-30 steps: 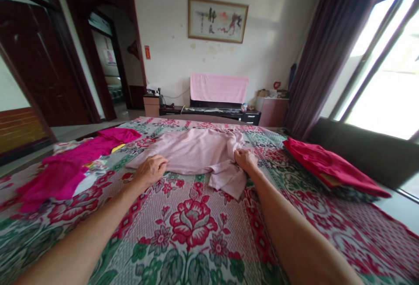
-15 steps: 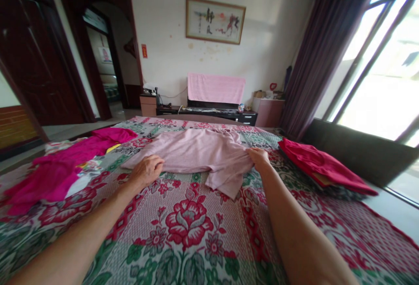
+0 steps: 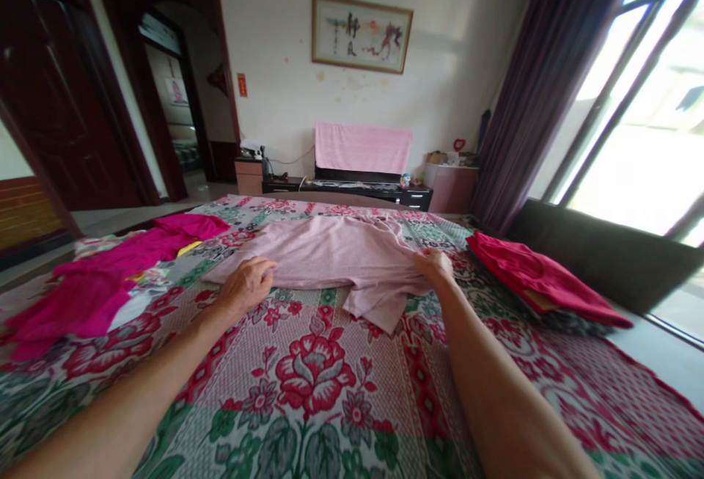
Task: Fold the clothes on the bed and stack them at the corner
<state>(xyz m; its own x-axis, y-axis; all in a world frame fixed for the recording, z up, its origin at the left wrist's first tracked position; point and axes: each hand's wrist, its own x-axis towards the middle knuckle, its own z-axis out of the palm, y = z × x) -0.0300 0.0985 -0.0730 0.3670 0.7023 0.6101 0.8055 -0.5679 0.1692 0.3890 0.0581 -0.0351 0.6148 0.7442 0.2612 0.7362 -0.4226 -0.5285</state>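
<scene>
A pale pink shirt (image 3: 330,248) lies spread sideways on the flowered bedspread (image 3: 313,420), one sleeve pointing toward me. My left hand (image 3: 251,282) is closed at its near edge, left of the middle, fingers curled on the fabric. At the shirt's right end, near the shoulder, my right hand (image 3: 436,266) pinches the cloth between thumb and fingers. Small wrinkles run across the shirt between both hands.
Left of the shirt is a loose heap of magenta clothing (image 3: 93,281) with lighter pieces under it. A folded stack topped by a red garment (image 3: 542,277) lies on the right, beside a dark panel (image 3: 605,255) under the window. A pink cloth (image 3: 363,147) drapes over something on the far cabinet.
My right hand has shifted very slightly to the right at the shirt's end. The left hand and the shirt look almost the same.
</scene>
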